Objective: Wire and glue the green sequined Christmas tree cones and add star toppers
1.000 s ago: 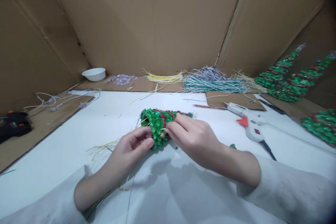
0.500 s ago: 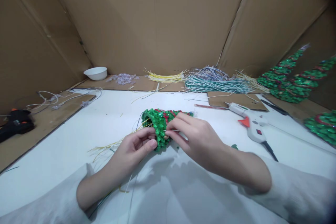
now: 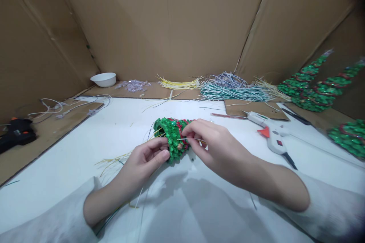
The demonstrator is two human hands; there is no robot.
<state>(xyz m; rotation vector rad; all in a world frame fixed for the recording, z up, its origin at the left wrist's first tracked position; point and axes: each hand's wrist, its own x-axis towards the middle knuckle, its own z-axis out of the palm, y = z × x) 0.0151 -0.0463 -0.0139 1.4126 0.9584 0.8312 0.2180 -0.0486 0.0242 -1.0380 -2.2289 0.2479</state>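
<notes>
A small green Christmas tree with red trim and beads lies on its side on the white table, its hollow base facing left. My left hand grips the rim of that base, thumb outside and fingers partly inside the opening. Between the thumb and forefinger of my right hand is a thin pale wire, its tip against the tree's side near a gold bead. Yellowish wires trail out of the base to the left, past my left hand. The tree's tip is hidden behind my right hand.
A white glue gun lies at the right, a black one at the far left. Along the back are yellow wires, green wires, clear pieces and a white bowl. Finished-looking trees stand right.
My right hand has drawn slightly to the right with the wire, showing more of the wire and the gold bead. My left hand stays on the tree's base.
</notes>
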